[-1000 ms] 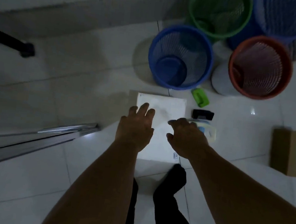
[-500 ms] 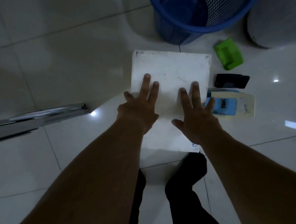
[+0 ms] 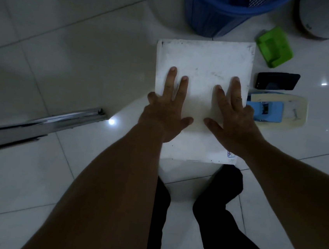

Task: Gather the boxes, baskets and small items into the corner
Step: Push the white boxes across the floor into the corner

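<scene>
**A:** Where is the box sitting?

**B:** On the floor (image 3: 65, 53). The white box (image 3: 204, 63) is lying flat, its long axis pointing away towards the blue basket (image 3: 211, 13) near its far edge.

**A:** And the grips?

**B:** The left grip (image 3: 164, 114) and right grip (image 3: 233, 119) are pressing on its top, equally near, fingers straight and grasping nothing.

**A:** Any writing?

**B:** A corner sticker (image 3: 231, 154) is showing, but it's too blurred to read.

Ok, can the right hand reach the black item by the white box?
Probably yes: the right hand rests flat on the white box; the black item lies uncovered beside its right edge.
</scene>
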Demonstrator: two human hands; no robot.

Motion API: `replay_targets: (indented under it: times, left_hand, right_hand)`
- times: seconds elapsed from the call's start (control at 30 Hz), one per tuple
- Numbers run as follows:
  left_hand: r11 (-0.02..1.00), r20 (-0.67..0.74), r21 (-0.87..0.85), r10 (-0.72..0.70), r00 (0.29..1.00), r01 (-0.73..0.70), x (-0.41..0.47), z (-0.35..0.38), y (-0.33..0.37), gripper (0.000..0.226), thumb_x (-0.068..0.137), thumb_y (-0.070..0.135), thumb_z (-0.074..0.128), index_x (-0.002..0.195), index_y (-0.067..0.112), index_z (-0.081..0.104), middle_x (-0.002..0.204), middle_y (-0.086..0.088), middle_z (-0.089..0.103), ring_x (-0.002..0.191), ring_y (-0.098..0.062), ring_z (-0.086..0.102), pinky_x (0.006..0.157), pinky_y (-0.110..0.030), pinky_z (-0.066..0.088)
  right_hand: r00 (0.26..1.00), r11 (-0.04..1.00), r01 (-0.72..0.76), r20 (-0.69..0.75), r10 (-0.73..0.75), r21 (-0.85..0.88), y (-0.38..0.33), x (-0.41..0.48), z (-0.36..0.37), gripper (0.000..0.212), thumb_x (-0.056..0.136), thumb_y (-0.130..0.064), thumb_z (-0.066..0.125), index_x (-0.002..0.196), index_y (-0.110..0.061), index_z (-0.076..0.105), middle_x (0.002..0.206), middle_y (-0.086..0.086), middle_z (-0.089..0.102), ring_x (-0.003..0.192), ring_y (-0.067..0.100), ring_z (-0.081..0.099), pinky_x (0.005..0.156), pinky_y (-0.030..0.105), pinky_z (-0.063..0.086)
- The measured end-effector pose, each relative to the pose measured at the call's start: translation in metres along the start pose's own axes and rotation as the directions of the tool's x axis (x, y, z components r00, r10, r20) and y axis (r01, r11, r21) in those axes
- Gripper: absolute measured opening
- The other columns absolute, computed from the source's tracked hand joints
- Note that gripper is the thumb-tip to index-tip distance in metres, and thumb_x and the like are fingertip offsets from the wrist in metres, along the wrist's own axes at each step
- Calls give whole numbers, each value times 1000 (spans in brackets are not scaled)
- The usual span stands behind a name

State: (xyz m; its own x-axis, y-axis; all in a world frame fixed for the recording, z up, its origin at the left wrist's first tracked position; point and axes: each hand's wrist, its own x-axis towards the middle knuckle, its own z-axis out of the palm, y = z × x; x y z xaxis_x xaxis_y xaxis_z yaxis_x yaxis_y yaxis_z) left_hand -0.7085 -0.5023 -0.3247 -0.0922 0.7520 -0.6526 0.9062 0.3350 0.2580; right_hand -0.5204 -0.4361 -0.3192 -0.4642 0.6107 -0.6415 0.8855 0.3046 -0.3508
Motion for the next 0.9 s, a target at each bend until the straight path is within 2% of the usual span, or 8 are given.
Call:
replay_targets:
  times: [0.1,0.23,0.43,0.53,0.8,0.9]
  left_hand:
    - [996,-15,-83,-35,999,34,-9,-12,7,91,91,63,46,155,30,-10,157,3,-32,123,-44,33,94,-47,47]
    - [996,-1,-71,-60,998,59,-27,-46,22,82,93,62,43,155,33,-2,160,5,-26,133,-47,26,100,-50,42]
    - [993,74,-74,-85,994,91,-79,-124,55,76,96,60,40,155,37,-2,159,11,-25,141,-49,14,109,-53,30]
    - [994,100,-62,-86,991,93,-121,-170,78,75,96,59,40,154,38,-3,159,12,-26,141,-50,14,109,-53,30]
    - [995,11,-44,-91,996,91,-265,-308,160,77,94,62,40,155,37,-1,161,11,-22,143,-47,14,110,-53,30]
    - [996,-51,-33,-89,995,87,-307,-360,190,79,93,66,39,155,37,-1,161,10,-22,144,-47,14,112,-53,28]
  right_hand:
    - [1000,999,-12,-8,12,44,-5,-8,-10,81,93,-52,51,157,-34,4,161,-4,-24,134,52,28,106,57,37]
    - [999,996,-51,4,51,72,-15,-29,-34,70,97,-50,45,156,-35,9,163,-5,-18,136,47,32,109,50,34]
    - [997,993,-69,-25,72,94,-43,-83,-110,58,101,-43,40,155,-33,21,165,-1,-5,143,36,28,112,43,30]
    - [997,995,-39,-61,44,94,-58,-125,-157,52,102,-37,38,153,-30,28,165,1,3,141,34,33,110,40,34]
    - [995,996,-28,-89,35,82,-112,-272,-310,49,105,-37,32,152,-26,30,165,1,7,144,31,31,114,43,30]
    - [986,999,-23,-162,30,48,-126,-322,-366,49,104,-36,33,152,-24,30,165,-1,8,141,31,35,112,44,33]
